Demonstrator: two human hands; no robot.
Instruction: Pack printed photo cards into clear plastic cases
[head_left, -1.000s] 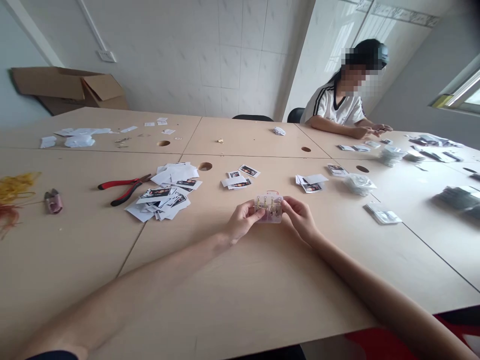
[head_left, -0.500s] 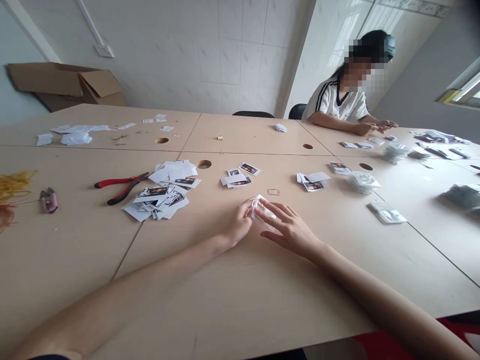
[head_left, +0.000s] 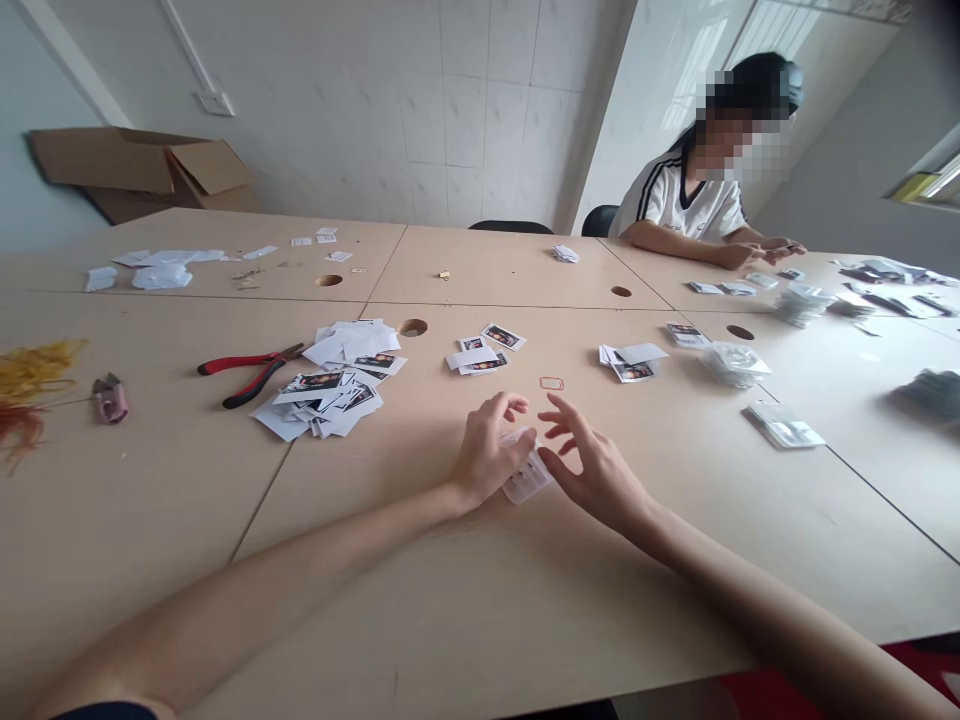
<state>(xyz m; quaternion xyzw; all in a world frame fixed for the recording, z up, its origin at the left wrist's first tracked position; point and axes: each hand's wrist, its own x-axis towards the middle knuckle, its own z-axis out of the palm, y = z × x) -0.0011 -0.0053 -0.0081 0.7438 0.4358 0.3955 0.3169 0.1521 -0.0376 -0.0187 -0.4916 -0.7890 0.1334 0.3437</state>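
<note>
A small clear plastic case (head_left: 528, 481) with small items faintly visible inside rests on the table between my hands. Over its left side hovers my left hand (head_left: 487, 450), fingers curled loosely and parted, its thumb above the case; whether the thumb touches it I cannot tell. My right hand (head_left: 596, 470) stands just to the right of the case, open, with fingers apart and nothing in them. Beyond the hands is a small red rectangular outline (head_left: 552, 383) on the tabletop. Small photo cards (head_left: 487, 352) lie farther off, partly under a white slip.
Red-handled pliers (head_left: 251, 375) lie left of a heaped pile of photo cards (head_left: 322, 395). Pink cutters (head_left: 111, 398) and yellow strands (head_left: 37, 368) are at far left. Clear packets (head_left: 784, 424) sit at right. A co-worker (head_left: 686, 215) sits across the table (head_left: 420, 610).
Both hands have come off the clear case, their fingers parting. It was held up between them and now lies lower, on the table. The view has shifted slightly.
</note>
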